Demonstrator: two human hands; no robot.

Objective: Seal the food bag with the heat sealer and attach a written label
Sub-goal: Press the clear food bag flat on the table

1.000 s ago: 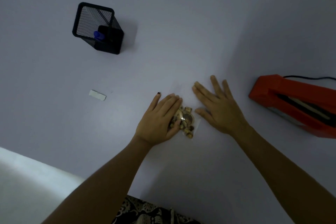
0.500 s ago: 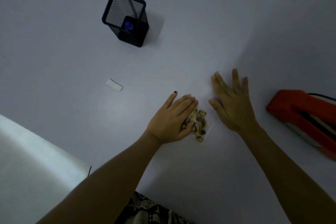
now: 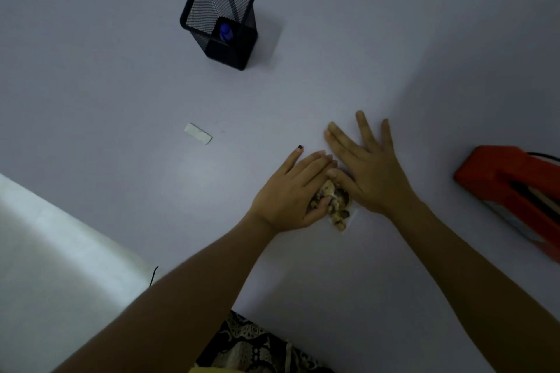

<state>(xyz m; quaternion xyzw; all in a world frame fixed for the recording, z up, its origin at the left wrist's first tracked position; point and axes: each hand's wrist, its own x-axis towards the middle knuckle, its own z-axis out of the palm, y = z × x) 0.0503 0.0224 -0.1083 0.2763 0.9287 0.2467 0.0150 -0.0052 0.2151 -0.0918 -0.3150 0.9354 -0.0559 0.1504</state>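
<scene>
A small clear food bag (image 3: 338,209) of brown and tan pieces lies on the white table between my hands. My left hand (image 3: 292,192) lies flat over the bag's left part, fingers straight. Beside it, my right hand (image 3: 368,169) presses flat on the bag's upper right part, fingers spread, its thumb touching my left fingertips. The red heat sealer (image 3: 512,194) sits at the right edge, partly cut off. A small white label (image 3: 198,133) rests on the table to the left.
A black mesh pen holder (image 3: 219,21) with a blue-capped pen (image 3: 225,31) stands at the back. The table's front left edge (image 3: 91,239) runs diagonally, with a pale floor beyond it. Patterned cloth (image 3: 254,345) shows at the bottom.
My right hand has slid left to meet my left hand over the bag. The camera view shifted, so the pen holder and label appear further right in the frame.
</scene>
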